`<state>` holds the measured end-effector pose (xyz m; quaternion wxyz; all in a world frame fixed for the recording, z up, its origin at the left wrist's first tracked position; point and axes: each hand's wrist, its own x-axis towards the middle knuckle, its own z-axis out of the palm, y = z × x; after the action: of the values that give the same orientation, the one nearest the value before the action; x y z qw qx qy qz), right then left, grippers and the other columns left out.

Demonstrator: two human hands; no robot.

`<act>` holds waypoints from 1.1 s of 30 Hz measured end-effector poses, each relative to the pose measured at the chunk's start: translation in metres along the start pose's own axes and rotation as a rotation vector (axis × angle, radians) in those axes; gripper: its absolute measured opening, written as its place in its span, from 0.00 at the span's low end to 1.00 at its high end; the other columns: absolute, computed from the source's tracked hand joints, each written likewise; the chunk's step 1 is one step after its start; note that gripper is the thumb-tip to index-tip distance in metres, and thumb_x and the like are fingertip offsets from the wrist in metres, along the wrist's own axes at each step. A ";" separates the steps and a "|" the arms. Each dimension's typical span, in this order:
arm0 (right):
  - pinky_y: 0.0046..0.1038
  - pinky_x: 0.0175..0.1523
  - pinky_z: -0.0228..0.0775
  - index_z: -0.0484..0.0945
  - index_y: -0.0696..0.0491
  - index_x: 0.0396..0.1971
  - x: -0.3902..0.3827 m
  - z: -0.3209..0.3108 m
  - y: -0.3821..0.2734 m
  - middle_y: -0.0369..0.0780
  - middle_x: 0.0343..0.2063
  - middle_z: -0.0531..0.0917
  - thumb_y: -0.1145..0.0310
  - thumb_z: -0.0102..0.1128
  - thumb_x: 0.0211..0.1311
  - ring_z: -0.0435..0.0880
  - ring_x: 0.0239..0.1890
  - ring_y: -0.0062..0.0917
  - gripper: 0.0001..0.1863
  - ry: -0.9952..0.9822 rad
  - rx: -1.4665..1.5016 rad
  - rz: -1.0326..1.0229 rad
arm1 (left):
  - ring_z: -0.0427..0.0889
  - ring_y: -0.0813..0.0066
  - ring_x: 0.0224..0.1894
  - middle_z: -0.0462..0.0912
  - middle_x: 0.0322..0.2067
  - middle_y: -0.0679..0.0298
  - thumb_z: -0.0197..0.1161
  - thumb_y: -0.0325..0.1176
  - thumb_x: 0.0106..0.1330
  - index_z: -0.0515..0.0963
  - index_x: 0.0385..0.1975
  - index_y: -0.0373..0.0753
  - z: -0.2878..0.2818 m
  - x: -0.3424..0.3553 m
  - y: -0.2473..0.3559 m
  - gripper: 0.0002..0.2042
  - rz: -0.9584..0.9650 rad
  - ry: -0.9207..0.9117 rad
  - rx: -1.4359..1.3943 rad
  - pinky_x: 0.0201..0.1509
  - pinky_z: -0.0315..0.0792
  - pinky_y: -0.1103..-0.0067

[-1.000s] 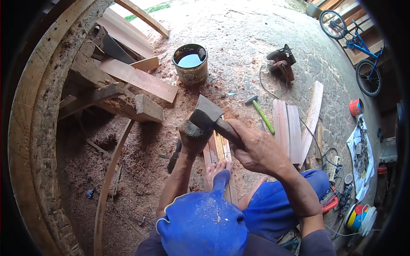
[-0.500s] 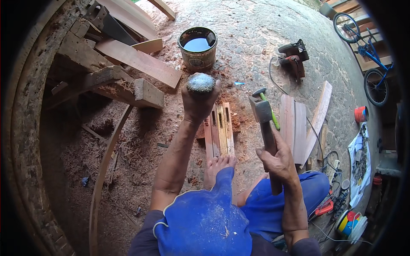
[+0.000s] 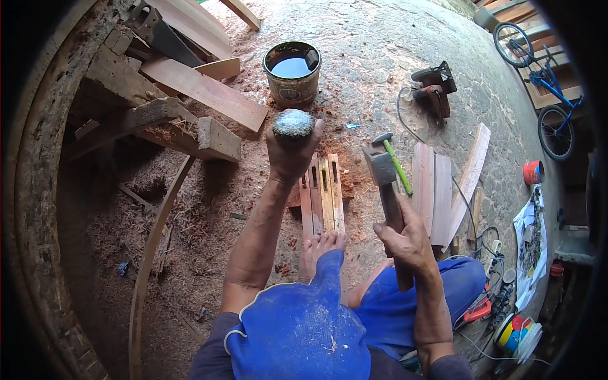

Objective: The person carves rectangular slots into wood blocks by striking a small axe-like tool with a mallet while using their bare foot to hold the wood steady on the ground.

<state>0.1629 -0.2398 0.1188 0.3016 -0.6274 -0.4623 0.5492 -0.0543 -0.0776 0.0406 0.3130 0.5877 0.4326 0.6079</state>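
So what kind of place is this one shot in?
Likely an outdoor woodworking yard. Sawdust covers the ground, planks lie about, a power tool sits on the stone paving, and the right hand holds a hammer.

The left hand holds a chisel over the slotted slats. The bucket stands beyond. Right of the slats, the right hand grips a hammer.

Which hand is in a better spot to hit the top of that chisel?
Right, probably. The right hand already grips the hammer, raised beside the chisel's battered top. The left hand is wrapped around the chisel, holding it upright.
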 end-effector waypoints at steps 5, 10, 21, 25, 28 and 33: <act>0.20 0.26 0.66 0.60 0.54 0.70 0.000 0.001 0.002 0.32 0.27 0.75 0.70 0.65 0.60 0.73 0.22 0.14 0.38 0.006 0.007 -0.029 | 0.75 0.85 0.17 0.78 0.15 0.73 0.69 0.29 0.64 0.78 0.21 0.36 0.001 0.001 -0.002 0.10 0.028 -0.052 0.016 0.22 0.69 0.81; 0.20 0.26 0.66 0.60 0.54 0.70 -0.002 0.001 -0.001 0.32 0.28 0.75 0.70 0.65 0.60 0.73 0.22 0.14 0.38 0.009 0.004 0.012 | 0.77 0.83 0.19 0.78 0.16 0.73 0.70 0.30 0.64 0.78 0.24 0.36 0.011 -0.004 0.007 0.09 0.044 -0.109 0.012 0.26 0.72 0.79; 0.30 0.39 0.75 0.65 0.55 0.67 0.004 -0.007 0.017 0.39 0.35 0.82 0.70 0.65 0.58 0.82 0.32 0.27 0.35 0.036 -0.233 -0.262 | 0.83 0.78 0.23 0.84 0.21 0.68 0.72 0.30 0.60 0.81 0.24 0.36 0.003 -0.006 0.006 0.07 -0.023 -0.065 0.010 0.30 0.75 0.76; 0.38 0.51 0.75 0.68 0.55 0.65 0.008 -0.004 -0.006 0.51 0.43 0.84 0.71 0.64 0.58 0.86 0.43 0.41 0.32 0.056 -0.445 -0.372 | 0.84 0.77 0.25 0.84 0.22 0.67 0.71 0.29 0.60 0.80 0.25 0.35 -0.001 -0.011 -0.010 0.07 -0.026 -0.024 0.110 0.31 0.75 0.76; 0.38 0.48 0.75 0.68 0.54 0.64 0.015 -0.001 -0.051 0.56 0.43 0.83 0.73 0.63 0.59 0.86 0.43 0.45 0.31 0.023 -0.526 -0.442 | 0.84 0.78 0.27 0.84 0.24 0.67 0.71 0.28 0.59 0.80 0.27 0.34 0.001 -0.007 -0.008 0.06 0.074 0.007 0.142 0.34 0.76 0.77; 0.41 0.42 0.77 0.65 0.52 0.64 0.032 0.012 -0.120 0.54 0.36 0.83 0.77 0.59 0.60 0.86 0.38 0.49 0.31 0.188 -0.623 -0.858 | 0.82 0.81 0.28 0.84 0.26 0.69 0.70 0.27 0.59 0.80 0.31 0.34 -0.003 0.000 -0.024 0.06 -0.136 0.031 -0.088 0.36 0.76 0.78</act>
<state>0.1201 -0.1651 0.2098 0.3384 -0.4884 -0.7893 0.1551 -0.0604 -0.0680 0.0192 0.3725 0.5331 0.4490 0.6127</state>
